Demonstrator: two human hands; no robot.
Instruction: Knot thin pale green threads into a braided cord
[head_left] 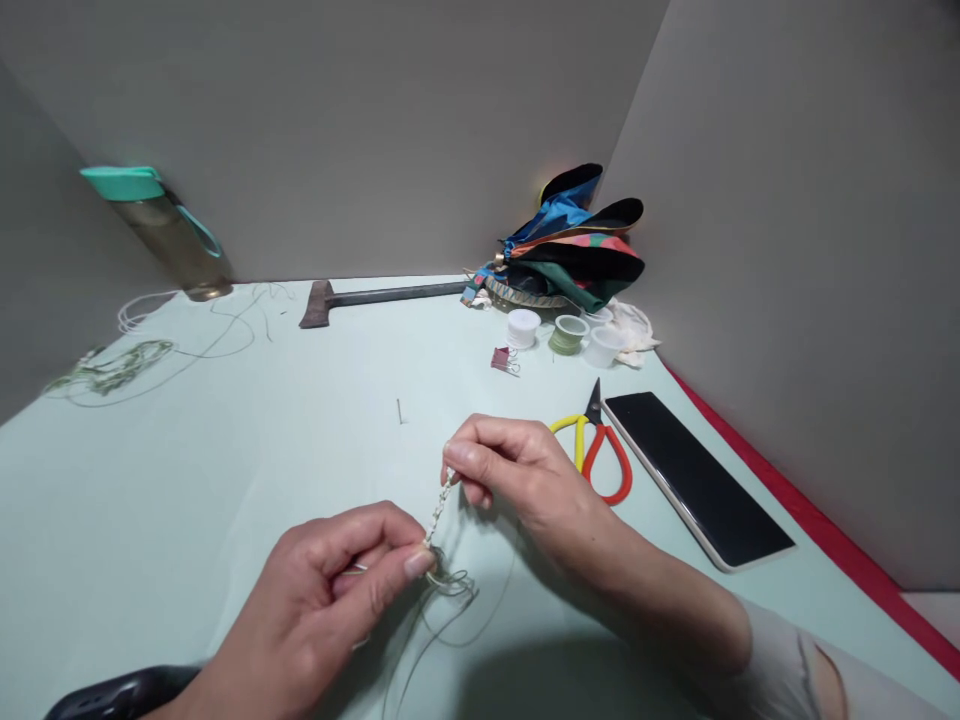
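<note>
A short knotted cord [439, 511], whitish and green, stretches on a slant between my two hands. My left hand [352, 585] pinches its lower end between thumb and forefinger. At the upper end, my right hand [510, 460] grips the cord with thumb and fingers. Loose thin green threads [450, 580] hang from below the left fingertips and trail toward the table's front. Just beyond the right hand lie scissors [606, 460] with one yellow and one red handle, partly hidden by that hand. A small pin-like piece [400, 411] lies farther off on the table.
A phone [697, 475] lies at the right. Thread spools [568, 335], a binder clip [504, 360] and a colourful cloth bundle [570, 245] sit at the back right. A hammer [390, 295] lies along the back. At left are a bottle [165, 235] and tangled green cord [120, 367].
</note>
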